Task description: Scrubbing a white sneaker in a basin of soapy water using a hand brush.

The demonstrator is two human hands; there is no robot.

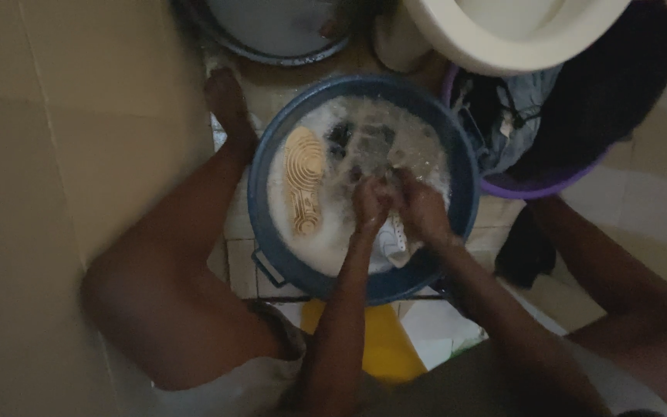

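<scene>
A round blue basin (461, 166) full of soapy, foamy water stands on the tiled floor between my legs. A shoe lies in it sole up, its tan ridged sole (303, 188) at the left of the basin. My left hand (370, 205) and my right hand (420, 207) are pressed together over the foam at the middle of the basin. Both are closed on a white shoe (393, 239), partly sunk in suds just below them. Foam and blur hide the fingers and most of that shoe.
A purple basin (530, 185) with dark and grey laundry sits at the right rear. A white toilet bowl (503, 31) is above it, and another blue tub (272, 35) at the top. A yellow stool (384, 344) is under me. Beige tiled wall stands at left.
</scene>
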